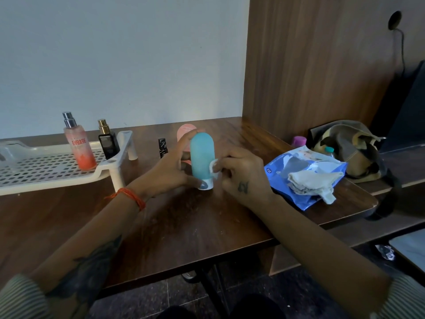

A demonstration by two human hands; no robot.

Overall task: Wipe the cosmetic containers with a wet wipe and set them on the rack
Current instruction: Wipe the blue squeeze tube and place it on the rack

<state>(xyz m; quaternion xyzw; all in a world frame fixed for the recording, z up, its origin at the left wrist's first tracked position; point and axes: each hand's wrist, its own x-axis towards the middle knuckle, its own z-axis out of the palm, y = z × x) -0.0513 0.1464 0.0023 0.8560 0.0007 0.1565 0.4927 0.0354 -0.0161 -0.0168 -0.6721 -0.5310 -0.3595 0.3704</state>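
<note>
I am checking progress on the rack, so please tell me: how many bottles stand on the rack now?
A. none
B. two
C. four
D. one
B: only the pink spray bottle and the black bottle stand on the rack; the teal bottle is held in the left hand while the right hand presses a wipe on it.

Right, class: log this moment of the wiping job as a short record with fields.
left hand: left hand grips teal squeeze bottle, cap down on table
right hand: right hand pinches wet wipe against the bottle's side
on rack: white rack holds pink spray bottle and black perfume bottle
waiting: pink squeeze bottle, small black bottle
wipes: blue pack
</note>
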